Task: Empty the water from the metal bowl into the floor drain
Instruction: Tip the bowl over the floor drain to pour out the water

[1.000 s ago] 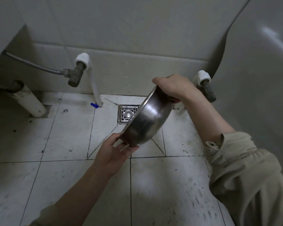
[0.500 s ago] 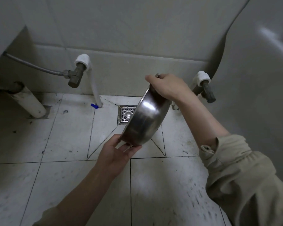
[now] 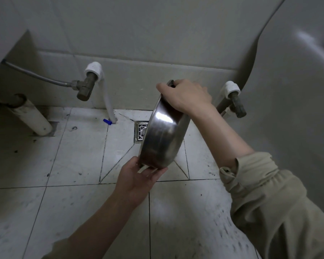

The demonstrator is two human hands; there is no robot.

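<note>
The metal bowl is tipped almost on edge above the tiled floor, its open side turned left and away from me, so only its shiny outside shows. My right hand grips the upper rim. My left hand holds the lower rim from beneath. The square metal floor drain lies in the floor just behind the bowl, its right part hidden by it. No water is visible.
A brass valve with a braided hose and a white pipe stands at the wall on the left. A second valve is on the right, beside a large white basin. A thick white drainpipe slants at far left.
The bowl has been tipped steeper, from slanted to nearly vertical. My right hand lifted the upper rim and moved left; my left hand stayed under the lower rim.
</note>
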